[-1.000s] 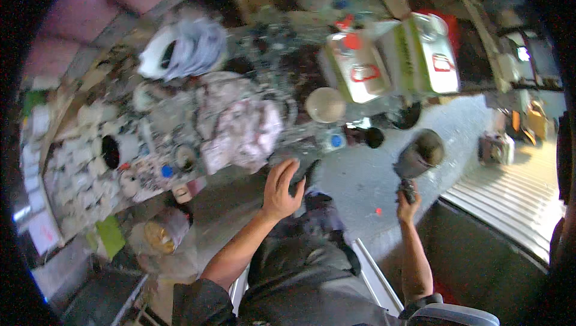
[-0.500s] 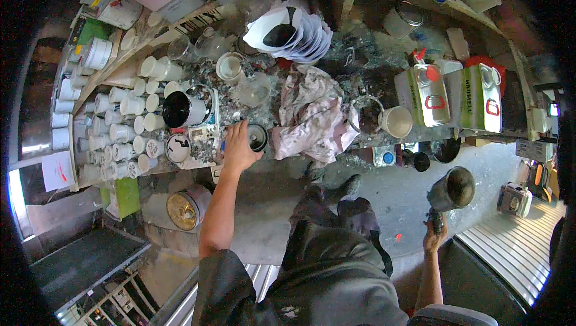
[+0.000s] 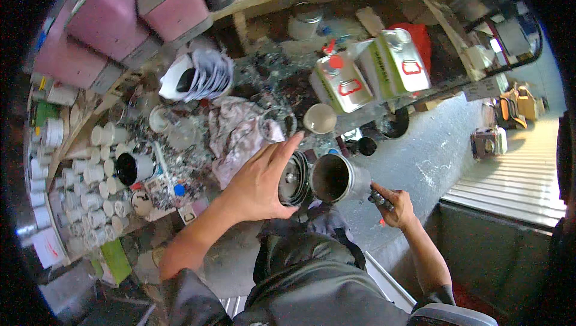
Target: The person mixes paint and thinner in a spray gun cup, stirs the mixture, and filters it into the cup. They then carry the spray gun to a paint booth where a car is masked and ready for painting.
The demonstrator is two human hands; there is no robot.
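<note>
Head view: left hand on a round ridged lid, right hand on a dark metal grip at the foot of a grey cup.
Left fingers spread wide around the lid's rim, thumb at its lower edge; right fingers closed narrow about the grip. Cup tilted on its side, dark mouth toward the lid, just beside it; contact between them, cannot tell. Both in front of the wearer's body. Farther out, on the spattered bench: crumpled pale rag, cream cup, two rectangular tins with red handles, nested white paper cones. To the left, white cups in a crowd, near a black-lined pot. Pink containers on a shelf beyond.
</note>
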